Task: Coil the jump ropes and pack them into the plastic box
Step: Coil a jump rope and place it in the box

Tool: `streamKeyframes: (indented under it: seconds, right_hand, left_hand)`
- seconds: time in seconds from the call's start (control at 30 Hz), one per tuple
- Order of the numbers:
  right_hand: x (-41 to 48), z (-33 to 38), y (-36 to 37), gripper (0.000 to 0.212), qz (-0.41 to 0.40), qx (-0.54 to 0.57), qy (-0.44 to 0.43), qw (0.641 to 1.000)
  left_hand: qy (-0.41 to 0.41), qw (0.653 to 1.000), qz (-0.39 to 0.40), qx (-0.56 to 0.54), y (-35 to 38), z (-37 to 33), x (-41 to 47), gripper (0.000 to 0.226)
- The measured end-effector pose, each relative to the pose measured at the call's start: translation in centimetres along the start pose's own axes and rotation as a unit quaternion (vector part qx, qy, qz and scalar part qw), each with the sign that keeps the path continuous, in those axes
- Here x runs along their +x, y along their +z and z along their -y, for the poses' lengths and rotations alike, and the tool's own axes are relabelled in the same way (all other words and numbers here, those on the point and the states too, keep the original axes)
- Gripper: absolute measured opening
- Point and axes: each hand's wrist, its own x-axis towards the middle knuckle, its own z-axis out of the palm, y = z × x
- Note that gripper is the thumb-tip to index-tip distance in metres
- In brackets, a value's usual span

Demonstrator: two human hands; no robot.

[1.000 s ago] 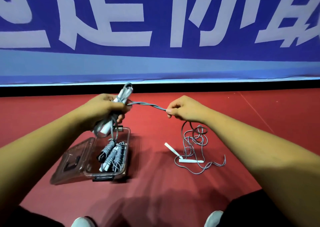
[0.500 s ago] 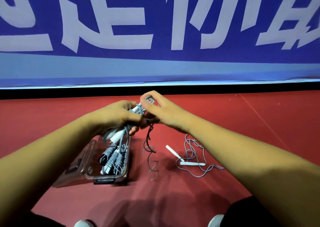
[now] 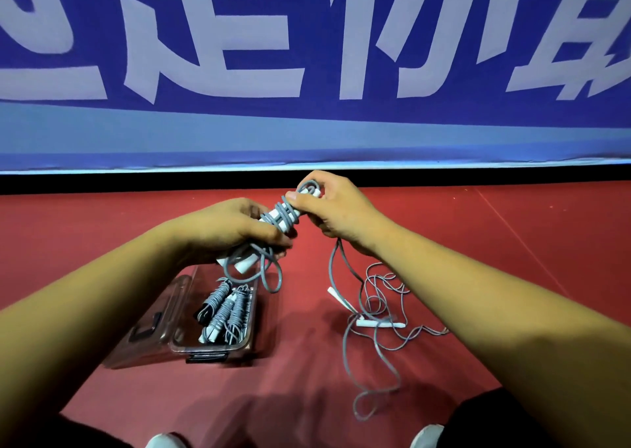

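1. Head view: left hand (image 3: 235, 229) and right hand (image 3: 336, 212) both clench one rope bundle (image 3: 283, 218); its tail hangs below the right.
2. Box (image 3: 211, 348) beneath the grip holds coils (image 3: 223, 313).
3. Loose rope (image 3: 375, 314) lies lower right.

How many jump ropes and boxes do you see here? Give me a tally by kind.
Box: 1
Coiled ropes inside it: 3
Half-coiled rope: 1
Loose rope: 1
Total: 6
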Motion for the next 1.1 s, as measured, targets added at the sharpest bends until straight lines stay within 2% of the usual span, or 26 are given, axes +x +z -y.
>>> streamKeyframes:
  seconds: [0.1,0.2,0.23,0.3,0.4,0.47,0.53,0.6,0.7,0.8,0.83,0.87,0.9,0.97,1.03,1.1]
  right_hand:
    - [-0.2,0.1,-0.3,0.014,0.011,0.01,-0.01,1.0]
    - [0.1,0.3,-1.4,0.011,0.041,-0.006,-0.018,0.999]
    - [0.2,0.2,-1.9,0.013,0.057,-0.04,-0.018,0.997]
    - [0.4,-0.3,-2.8,0.017,0.09,-0.12,-0.015,0.989]
    - [0.5,-1.0,-4.1,0.016,0.1,-0.188,-0.015,0.977]
    - [0.6,-1.8,-5.4,0.012,0.069,-0.211,-0.009,0.975]
    - [0.6,-2.7,-6.2,0.014,0.035,-0.237,-0.006,0.971]
    - [0.5,-3.3,-6.1,0.016,0.03,-0.284,-0.003,0.958]
    - [0.5,-3.7,-5.3,0.006,0.098,-0.276,0.056,0.955]
    - [0.1,-3.8,-3.9,0.076,0.176,-0.143,0.1,0.969]
    - [0.1,-3.5,-3.3,0.09,0.182,-0.094,0.095,0.974]
    - [0.2,-3.2,-2.8,0.095,0.176,-0.063,0.073,0.98]
    - [0.3,-2.9,-2.3,0.092,0.155,-0.063,0.041,0.985]
    - [0.3,-2.4,-1.8,0.068,0.108,-0.086,-0.001,0.99]
    - [-0.1,-2.4,-1.7,0.037,0.137,-0.088,0.016,0.987]
    - [-0.5,-2.7,-1.5,0.026,0.186,-0.013,0.069,0.98]
  left_hand:
    - [-0.036,0.997,0.044,-0.053,0.4,0.2,-0.2,0.026]
    - [-0.068,0.99,0.083,-0.094,-0.5,0.1,-0.6,0.022]
    - [-0.069,0.992,0.082,-0.066,-1.1,0.3,-0.5,0.022]
    - [-0.064,0.994,0.065,0.063,-2.4,0.8,0.0,0.032]
    - [-0.087,0.957,0.022,0.276,-4.3,1.7,0.3,0.046]
    - [-0.093,0.946,-0.012,0.309,-5.6,2.1,0.0,0.045]
    - [-0.069,0.966,-0.05,0.245,-6.4,2.2,-0.4,0.044]
    - [-0.031,0.992,-0.057,0.106,-6.2,2.2,-0.3,0.039]
    - [-0.006,0.999,-0.005,-0.049,-4.8,1.7,0.2,0.035]
    - [-0.001,0.997,0.053,-0.048,-2.7,0.6,0.1,0.02]
    - [-0.002,0.997,0.067,-0.031,-2.1,0.4,0.1,0.018]
    - [-0.006,0.997,0.076,-0.01,-1.6,0.2,0.0,0.018]
    - [-0.011,0.997,0.079,0.018,-1.3,0.1,0.0,0.019]
    - [-0.023,0.994,0.083,0.07,-1.0,0.1,-0.1,0.015]
    - [-0.027,0.993,0.085,0.081,-1.3,0.4,-0.2,0.015]
    - [-0.026,0.993,0.079,0.085,-1.9,0.4,-0.4,0.015]
